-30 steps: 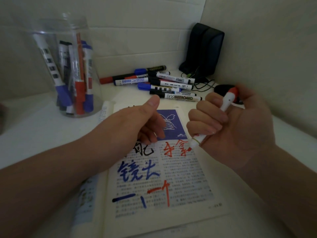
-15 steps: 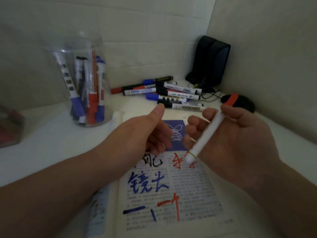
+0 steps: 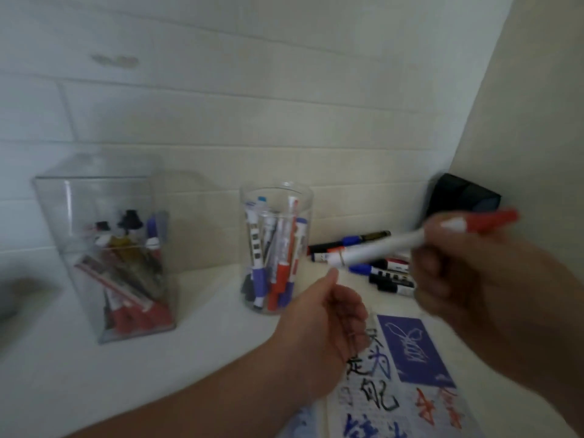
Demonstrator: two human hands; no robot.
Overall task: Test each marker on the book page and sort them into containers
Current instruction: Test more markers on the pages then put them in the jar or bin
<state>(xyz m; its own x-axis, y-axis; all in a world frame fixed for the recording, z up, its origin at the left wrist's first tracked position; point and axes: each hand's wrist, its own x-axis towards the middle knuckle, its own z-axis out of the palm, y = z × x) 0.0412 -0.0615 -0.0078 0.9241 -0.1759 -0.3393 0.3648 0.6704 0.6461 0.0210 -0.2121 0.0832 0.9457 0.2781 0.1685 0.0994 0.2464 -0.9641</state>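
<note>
My right hand grips a white marker with a red cap, held level above the table with its white end pointing left toward the round clear jar. That jar holds several blue, red and black markers. My left hand hovers over the book's left edge, fingers loosely curled, holding nothing. The open book page at the lower right carries black, blue and red test strokes. A square clear container on the left holds several more markers. A pile of loose markers lies behind my right hand.
A black case leans in the wall corner at the right. Tiled walls close off the back and right side of the white table. A blurred dark shape sits at the far left edge.
My right hand has lifted the red-capped marker off the page and turned it level toward the jar. The view has swung left, bringing the square container into sight.
</note>
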